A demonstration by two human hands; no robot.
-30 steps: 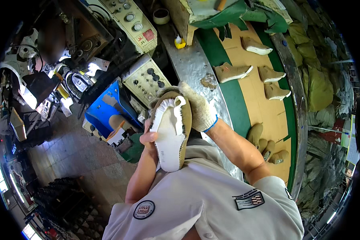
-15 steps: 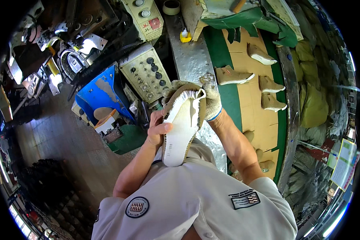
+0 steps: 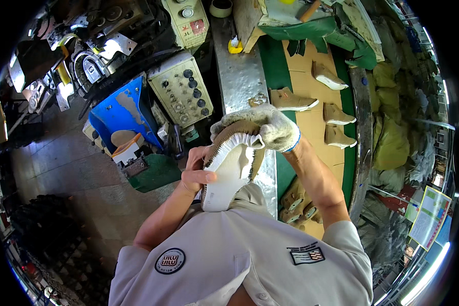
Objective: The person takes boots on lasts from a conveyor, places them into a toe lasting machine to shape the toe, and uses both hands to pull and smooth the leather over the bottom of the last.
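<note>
**Both hands on shoe, sole up**

Tan suede shoe w/ white ribbed sole [image 3: 231, 171] held sole-up just in front of chest, betw. both hands. Bare left hand [image 3: 196, 171] grips its left edge, thumb pressed on sole. Right hand in white knit glove [image 3: 273, 127] closed over toe end. Beyond right hand: three tan shoes [image 3: 336, 115] on cardboard-lined belt [image 3: 303, 132]. Beyond left: beige control box w/ black knobs [image 3: 183, 94].

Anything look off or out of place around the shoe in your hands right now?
Mostly no. The shoe is held sole-up by the bare left hand and the gloved right hand. One oddity: the blue machine panel has large patches of paint worn off.
</note>
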